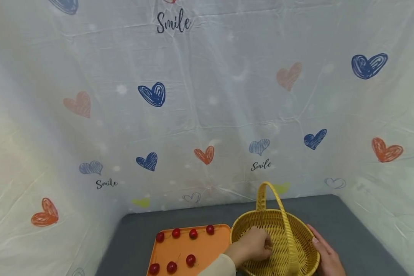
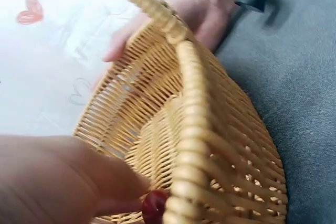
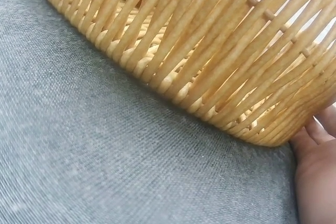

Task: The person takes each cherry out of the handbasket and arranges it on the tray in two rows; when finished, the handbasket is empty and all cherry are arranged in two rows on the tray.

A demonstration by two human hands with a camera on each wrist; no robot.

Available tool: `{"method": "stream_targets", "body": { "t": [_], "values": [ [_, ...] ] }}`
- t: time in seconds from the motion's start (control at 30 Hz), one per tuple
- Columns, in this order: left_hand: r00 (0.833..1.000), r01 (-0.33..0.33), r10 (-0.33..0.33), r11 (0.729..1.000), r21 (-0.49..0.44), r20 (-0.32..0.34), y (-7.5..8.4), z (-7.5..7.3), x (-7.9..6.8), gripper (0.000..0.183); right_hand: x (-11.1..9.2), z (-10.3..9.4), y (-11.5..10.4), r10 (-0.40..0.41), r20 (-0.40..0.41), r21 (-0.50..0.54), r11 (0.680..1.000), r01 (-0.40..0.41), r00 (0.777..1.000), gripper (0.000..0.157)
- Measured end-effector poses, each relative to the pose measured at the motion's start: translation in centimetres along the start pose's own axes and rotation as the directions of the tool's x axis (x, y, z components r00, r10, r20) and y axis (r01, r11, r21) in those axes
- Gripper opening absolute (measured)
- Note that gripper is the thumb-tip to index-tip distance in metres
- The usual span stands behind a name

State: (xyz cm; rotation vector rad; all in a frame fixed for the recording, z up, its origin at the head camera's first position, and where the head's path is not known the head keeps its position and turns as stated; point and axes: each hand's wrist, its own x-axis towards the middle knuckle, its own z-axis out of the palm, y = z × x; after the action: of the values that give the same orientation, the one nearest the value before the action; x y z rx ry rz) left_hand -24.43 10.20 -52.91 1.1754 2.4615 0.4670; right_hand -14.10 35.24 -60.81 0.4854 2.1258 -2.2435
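My left hand (image 1: pixel 253 245) reaches into the yellow wicker basket (image 1: pixel 243 222), under its arched handle, with its fingers bent. In the left wrist view a dark red cherry (image 2: pixel 154 206) shows at the fingertips of this hand, just inside the basket's woven rim. My right hand (image 1: pixel 327 257) grips the basket's right side, thumb up by the rim; in the right wrist view part of this hand (image 3: pixel 317 166) lies against the outer wall near the base. Left of the basket, an orange tray (image 1: pixel 207 245) bears several cherries with thin stems, one of them a cherry (image 1: pixel 191 260) near its middle.
Basket and tray stand side by side on a dark grey cloth-covered table (image 1: pixel 124 245). A pale curtain (image 1: pixel 210 96) printed with hearts and "Smile" encloses the back and both sides. The basket handle (image 1: pixel 286 222) arches over the basket's opening.
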Motion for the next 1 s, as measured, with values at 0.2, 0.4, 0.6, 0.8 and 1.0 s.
{"method": "stream_targets", "body": {
  "t": [0.2, 0.4, 0.6, 0.8, 1.0],
  "values": [
    [0.989, -0.113, 0.116, 0.993, -0.04, 0.091, -0.7, -0.1, -1.0, 0.041, 0.1, -0.2, -0.3, 0.011, 0.0, -0.005, 1.0, -0.011, 1.0, 0.086],
    [0.983, -0.182, 0.181, 0.983, -0.011, -0.04, -1.4, 0.7, -1.7, 0.029, 0.2, -0.2, -0.1, 0.013, -0.017, -0.011, 1.0, -0.013, 1.0, 0.084],
    [0.973, -0.205, 0.202, 0.979, -0.02, -0.114, -1.2, 0.3, -2.7, 0.03, 0.1, -0.3, 0.0, -0.006, -0.023, -0.005, 1.0, 0.006, 1.0, 0.083],
    [0.954, -0.247, 0.225, 0.965, -0.09, -0.199, -1.1, -0.9, -5.2, 0.027, -0.1, -0.3, 0.0, 0.047, -0.023, 0.037, 0.998, -0.046, 0.999, 0.089],
    [0.943, -0.237, 0.19, 0.96, -0.149, -0.275, -2.0, -2.7, -9.0, 0.022, 0.0, -0.1, -0.3, 0.077, -0.015, 0.014, 0.997, -0.077, 0.997, 0.093]
  ]
}}
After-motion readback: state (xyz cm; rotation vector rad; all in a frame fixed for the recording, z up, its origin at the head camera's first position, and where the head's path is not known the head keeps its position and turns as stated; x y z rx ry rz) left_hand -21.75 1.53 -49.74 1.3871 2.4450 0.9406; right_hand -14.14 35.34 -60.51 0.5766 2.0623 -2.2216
